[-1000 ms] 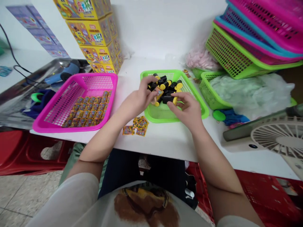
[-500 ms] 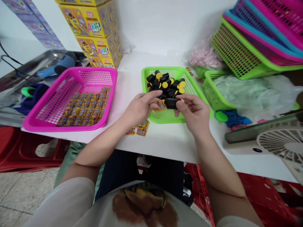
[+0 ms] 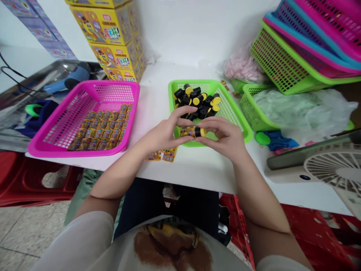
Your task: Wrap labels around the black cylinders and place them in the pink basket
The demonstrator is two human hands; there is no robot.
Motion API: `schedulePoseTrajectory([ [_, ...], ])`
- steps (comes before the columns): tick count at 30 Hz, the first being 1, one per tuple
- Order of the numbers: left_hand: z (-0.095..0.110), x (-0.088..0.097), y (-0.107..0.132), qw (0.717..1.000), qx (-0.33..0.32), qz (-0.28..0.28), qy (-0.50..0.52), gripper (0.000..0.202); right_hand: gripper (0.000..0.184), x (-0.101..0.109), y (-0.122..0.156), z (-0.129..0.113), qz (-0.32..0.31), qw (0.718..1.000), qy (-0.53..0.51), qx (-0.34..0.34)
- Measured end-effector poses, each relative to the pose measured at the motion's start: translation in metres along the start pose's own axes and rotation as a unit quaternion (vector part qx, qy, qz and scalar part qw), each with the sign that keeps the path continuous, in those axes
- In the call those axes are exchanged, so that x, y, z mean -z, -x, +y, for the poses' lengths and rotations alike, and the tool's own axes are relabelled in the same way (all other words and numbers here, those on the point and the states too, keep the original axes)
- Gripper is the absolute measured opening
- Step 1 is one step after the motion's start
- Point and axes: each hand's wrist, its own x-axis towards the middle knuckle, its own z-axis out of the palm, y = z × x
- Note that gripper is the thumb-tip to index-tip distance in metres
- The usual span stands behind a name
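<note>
Over the front of a green basket (image 3: 245, 130), both my hands hold one small black canister (image 3: 197, 131) level. A colourful printed sleeve (image 3: 186, 131) covers its left part, and its yellow cap (image 3: 203, 131) points right. My left hand (image 3: 169, 131) is closed on the sleeved end between thumb and fingers. At the cap end, my right hand (image 3: 227, 137) pinches the canister, its fingertips meeting the left hand's. Behind them, several bare black canisters with yellow caps (image 3: 196, 101) lie jumbled in the basket. Flat printed sleeves (image 3: 169, 155) lie on the table by my left wrist.
A pink basket (image 3: 36, 145) on the left holds rows of sleeved canisters (image 3: 98, 130). Yellow boxes (image 3: 113, 56) stand stacked behind it. To the right are stacked baskets (image 3: 284, 60), plastic bags (image 3: 304, 109) and a small fan (image 3: 335, 169) near the table edge.
The printed sleeve, previously at the canister's left end, now wraps around much of its body. My hands have come closer together and slightly lower, and the yellow cap shows more.
</note>
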Motion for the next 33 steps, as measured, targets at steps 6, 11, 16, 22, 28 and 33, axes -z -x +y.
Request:
schedulePoseTrajectory([
  [6,0.003,-0.014,0.002,0.996,0.006,0.019,-0.085,0.055,0.050,-0.015,0.007,0.005,0.071,0.996,0.030,-0.054],
  [11,-0.005,-0.033,0.003,0.990,-0.038,0.124,-0.060,0.050,0.041,-0.018,0.011,0.012,0.127,0.988,0.090,0.009],
  [16,-0.016,-0.042,-0.001,0.961,-0.020,0.246,0.123,0.102,0.062,-0.024,0.014,0.016,0.053,0.957,0.220,0.180],
  [22,0.004,-0.039,-0.003,0.941,0.045,0.089,0.324,0.090,0.072,-0.036,0.020,0.009,0.142,0.896,0.296,0.298],
  [28,0.017,-0.038,0.003,0.893,0.064,-0.133,0.425,0.071,0.070,-0.046,0.027,-0.006,0.147,0.866,0.315,0.360],
  [33,0.020,-0.039,0.005,0.928,0.061,-0.078,0.360,0.079,0.056,-0.054,0.029,0.002,0.147,0.867,0.323,0.350],
])
